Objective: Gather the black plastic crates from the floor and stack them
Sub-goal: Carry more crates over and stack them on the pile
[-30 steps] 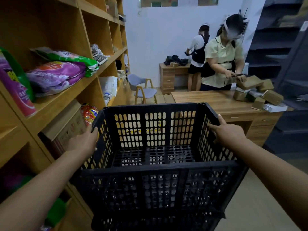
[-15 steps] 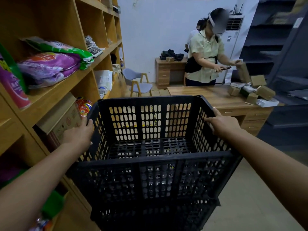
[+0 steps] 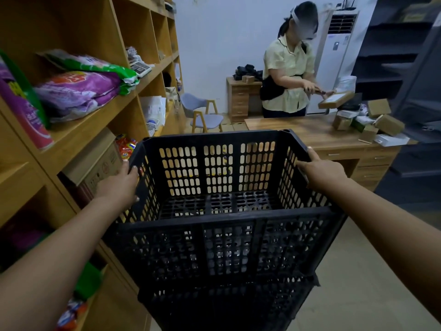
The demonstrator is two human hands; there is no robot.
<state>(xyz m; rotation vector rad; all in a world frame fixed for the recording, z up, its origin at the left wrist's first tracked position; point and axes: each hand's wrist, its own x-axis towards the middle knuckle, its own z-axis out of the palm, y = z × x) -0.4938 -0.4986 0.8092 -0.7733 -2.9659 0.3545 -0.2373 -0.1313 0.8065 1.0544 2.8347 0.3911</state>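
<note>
A black plastic crate (image 3: 222,244) with slotted walls fills the middle of the view, empty inside. It sits on top of a second black crate (image 3: 226,304), whose rim shows just below it. My left hand (image 3: 119,185) grips the top crate's left wall near the rim. My right hand (image 3: 321,172) grips its right wall, thumb over the edge. Both forearms reach in from the bottom corners.
A wooden shelf unit (image 3: 78,130) with bags and a cardboard box runs close along the left. Behind the crates stands a wooden desk (image 3: 307,134) with small boxes, and a person (image 3: 288,75) works there. A blue chair (image 3: 202,113) is further back. Tiled floor (image 3: 358,283) lies at right.
The view has shifted to the right and slightly closer to the desk; the crate stays held in both hands. The person at the desk lifted a flat box.
</note>
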